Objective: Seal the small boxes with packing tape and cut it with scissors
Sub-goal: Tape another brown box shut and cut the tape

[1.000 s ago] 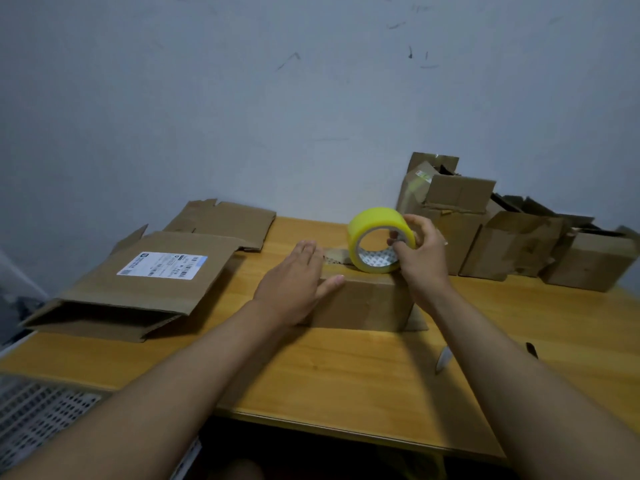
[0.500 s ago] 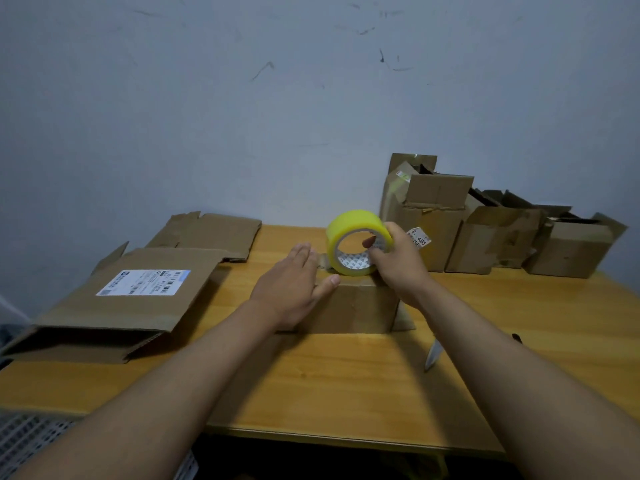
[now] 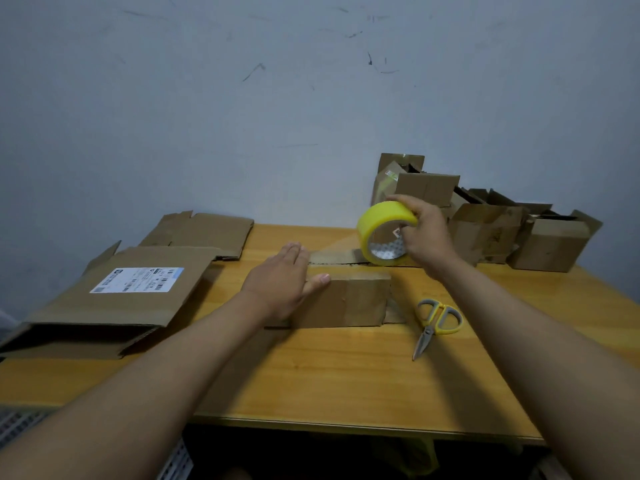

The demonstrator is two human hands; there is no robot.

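Note:
A small brown cardboard box [image 3: 349, 301] lies on the wooden table [image 3: 346, 382] in the middle. My left hand [image 3: 280, 282] rests flat on its left top, fingers straight, thumb over the front edge. My right hand [image 3: 424, 237] grips a yellow roll of packing tape [image 3: 382, 233] above the box's far right end. A strip of clear tape runs from the roll leftward along the box top. Scissors [image 3: 434, 323] with yellow and grey handles lie on the table just right of the box, blades pointing toward me.
A flattened large box with a white label [image 3: 135, 292] lies at the left, another flat cardboard piece [image 3: 204, 232] behind it. Several open small boxes [image 3: 485, 226] stand against the grey wall at the back right. The table's front edge [image 3: 346, 426] is near me.
My right hand has pulled the tape roll to the right along the box top. The scissors, earlier hidden by my right forearm, are now in full view. My left hand stays on the box.

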